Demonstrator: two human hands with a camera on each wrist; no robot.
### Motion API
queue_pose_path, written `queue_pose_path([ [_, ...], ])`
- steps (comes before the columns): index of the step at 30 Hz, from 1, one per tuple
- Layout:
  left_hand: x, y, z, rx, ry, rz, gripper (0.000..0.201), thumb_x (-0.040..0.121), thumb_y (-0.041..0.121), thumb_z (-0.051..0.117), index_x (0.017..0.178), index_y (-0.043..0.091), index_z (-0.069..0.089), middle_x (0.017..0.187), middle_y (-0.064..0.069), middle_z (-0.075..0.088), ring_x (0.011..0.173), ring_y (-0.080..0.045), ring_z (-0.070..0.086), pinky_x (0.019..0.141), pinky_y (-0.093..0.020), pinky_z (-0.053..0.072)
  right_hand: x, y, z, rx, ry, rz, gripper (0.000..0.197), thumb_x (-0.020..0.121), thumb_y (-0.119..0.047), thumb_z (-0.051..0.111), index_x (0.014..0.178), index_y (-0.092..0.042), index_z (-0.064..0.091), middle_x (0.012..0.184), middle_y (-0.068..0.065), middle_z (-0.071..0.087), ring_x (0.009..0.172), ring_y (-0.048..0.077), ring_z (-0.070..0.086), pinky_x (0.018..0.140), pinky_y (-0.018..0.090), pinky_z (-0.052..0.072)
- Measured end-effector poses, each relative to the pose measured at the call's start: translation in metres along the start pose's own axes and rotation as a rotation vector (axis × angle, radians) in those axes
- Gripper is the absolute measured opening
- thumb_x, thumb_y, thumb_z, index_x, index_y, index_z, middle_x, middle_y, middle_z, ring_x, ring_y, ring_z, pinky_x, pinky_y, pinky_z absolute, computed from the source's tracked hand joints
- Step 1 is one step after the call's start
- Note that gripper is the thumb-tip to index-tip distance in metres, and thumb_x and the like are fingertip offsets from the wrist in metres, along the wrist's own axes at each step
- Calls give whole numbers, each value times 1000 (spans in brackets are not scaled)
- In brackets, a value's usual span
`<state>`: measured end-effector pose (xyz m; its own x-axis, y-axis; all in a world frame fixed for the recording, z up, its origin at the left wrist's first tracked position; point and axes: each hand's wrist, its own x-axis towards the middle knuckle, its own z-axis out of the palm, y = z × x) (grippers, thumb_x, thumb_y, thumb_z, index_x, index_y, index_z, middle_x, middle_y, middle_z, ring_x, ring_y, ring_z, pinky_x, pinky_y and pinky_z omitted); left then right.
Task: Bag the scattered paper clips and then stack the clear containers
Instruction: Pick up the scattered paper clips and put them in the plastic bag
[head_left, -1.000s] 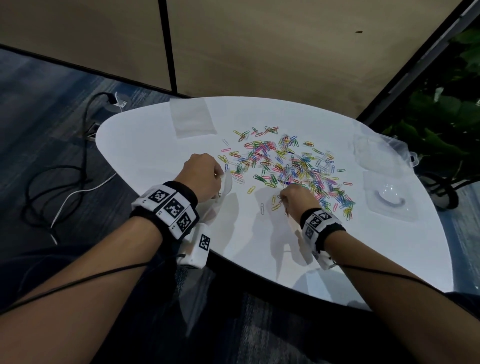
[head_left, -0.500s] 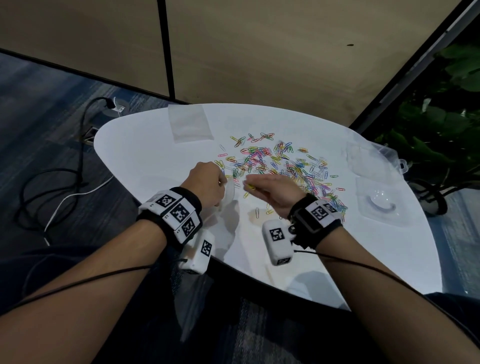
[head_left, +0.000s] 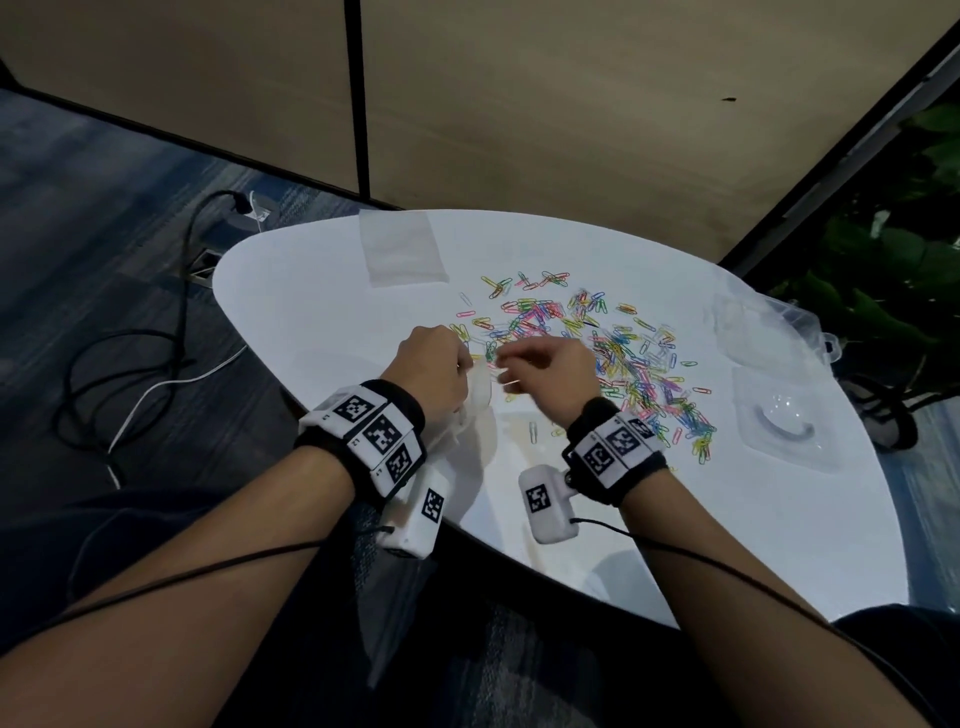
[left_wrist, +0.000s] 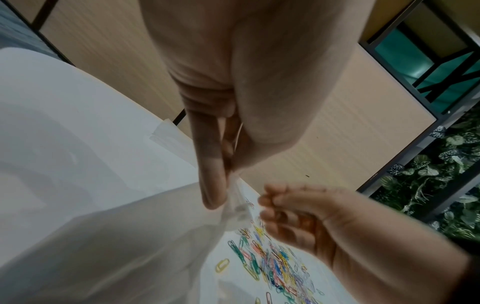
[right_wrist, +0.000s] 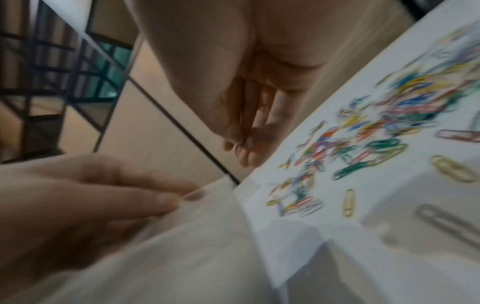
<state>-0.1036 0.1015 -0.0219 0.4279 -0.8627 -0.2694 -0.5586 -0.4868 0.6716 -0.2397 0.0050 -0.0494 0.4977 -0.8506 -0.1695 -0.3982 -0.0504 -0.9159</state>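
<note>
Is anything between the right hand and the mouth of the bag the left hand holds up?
Nothing visible. The right hand hangs beside the clear bag, whose top edge the left hand pinches; only a small gap of air separates them.

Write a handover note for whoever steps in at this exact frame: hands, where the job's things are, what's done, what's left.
Left hand: pinches the rim of the clear bag, held up at the table's near edge.
Right hand: fingers curled at the bag's mouth; a paper clip in them cannot be confirmed.
Paper clips: most lie scattered across the white table. A spare flat bag lies at the far edge.
Clear containers: side by side near the right edge, not stacked.
Done: bagging begun at most. Left: nearly all clips, then stacking.
</note>
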Motion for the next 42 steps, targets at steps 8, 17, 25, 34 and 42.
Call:
queue_pose_path([
  [8,5,-2,2,0,-14,-20,28,92,2,53,110,9,74,103,-18,72,93,-36,72,92,-39,57,3,83,4,-1140,-604,-182,59,103,-27,31,155,-7,12,164,11,3,151,26,5,123,43,15],
  [17,2,2,4,56,-34,-9,30,92,5,52,112,11,74,105,-16,74,101,-32,71,100,-37,53,-32,141,-77,-1480,-426,-501,65,98,-14,37,156,-10,7,164,11,2,150,35,6,119,55,17],
  [25,3,9,12,92,-49,-13,30,91,4,51,107,12,76,107,-15,72,99,-32,70,96,-37,55,-6,136,-94,-1397,-382,-229,64,95,-1,46,153,-12,21,159,14,18,137,40,36,97,44,49],
  [34,7,26,25,52,-103,-1,29,93,2,50,110,8,73,97,-15,75,92,-32,72,94,-38,57,17,121,-108,-1138,-126,-86,21,94,-9,53,88,-8,73,88,11,69,78,27,63,68,29,48],
  [42,9,36,29,55,-101,-12,30,93,-1,50,112,7,72,96,-14,74,86,-30,75,93,-36,57,20,68,-115,169,92,311,10,83,-2,73,92,-5,74,101,16,74,78,19,73,81,30,60],
])
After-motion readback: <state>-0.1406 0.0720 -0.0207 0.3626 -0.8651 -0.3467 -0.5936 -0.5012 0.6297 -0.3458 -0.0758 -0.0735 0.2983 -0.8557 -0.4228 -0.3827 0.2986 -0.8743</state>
